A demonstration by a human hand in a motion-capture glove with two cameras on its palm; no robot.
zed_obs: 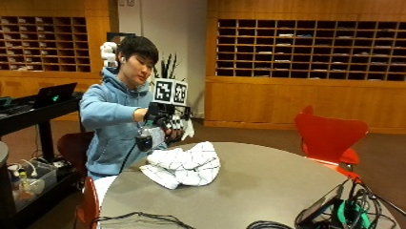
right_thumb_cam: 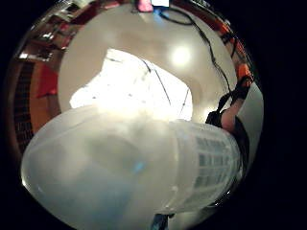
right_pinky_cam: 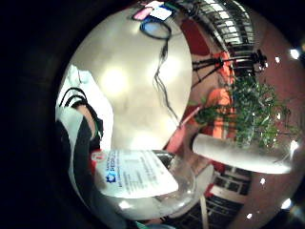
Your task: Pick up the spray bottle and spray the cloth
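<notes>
right hand [zed_obs: 158, 118] raised, gripping spray bottle [zed_obs: 145, 139]

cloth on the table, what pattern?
The crumpled white cloth has thin dark grid lines; the outside view shows it best.

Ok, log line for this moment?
hand: grips bottle | bottle: lifted, above cloth | cloth: bunched on table

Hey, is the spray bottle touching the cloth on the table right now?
Apart. The outside view shows the spray bottle held up in the right hand, with a clear gap above the cloth lying on the table.
</notes>
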